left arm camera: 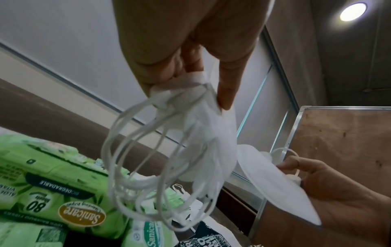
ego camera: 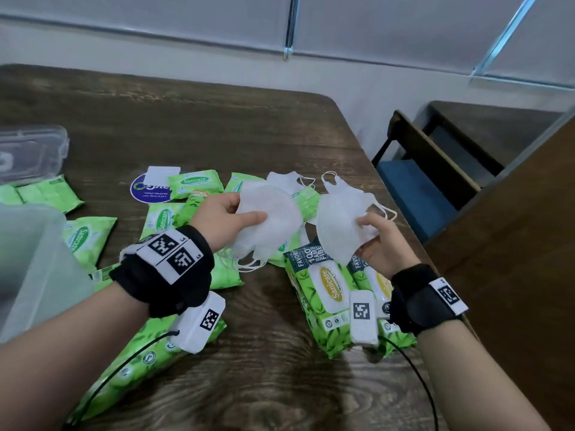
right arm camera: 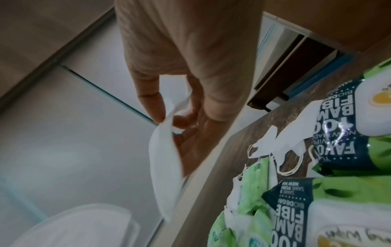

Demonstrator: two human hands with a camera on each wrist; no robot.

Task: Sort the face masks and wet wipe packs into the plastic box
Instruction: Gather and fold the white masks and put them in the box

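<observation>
The left hand (ego camera: 224, 216) pinches a stack of white face masks (ego camera: 267, 217), thumb on top, ear loops dangling; the right hand (ego camera: 378, 236) pinches one face mask (ego camera: 340, 220). Both grips hover above Sanicare wet wipe packs (ego camera: 323, 293) near the surface (ego camera: 217, 126) right edge; the plastic box (ego camera: 37, 262) stands left

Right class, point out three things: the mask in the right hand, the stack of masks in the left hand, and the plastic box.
mask (ego camera: 337, 225), head view, middle of its white panel.
stack of masks (ego camera: 273, 213), head view, top mask's rounded face.
plastic box (ego camera: 37, 262), head view, its frosted near wall.
</observation>
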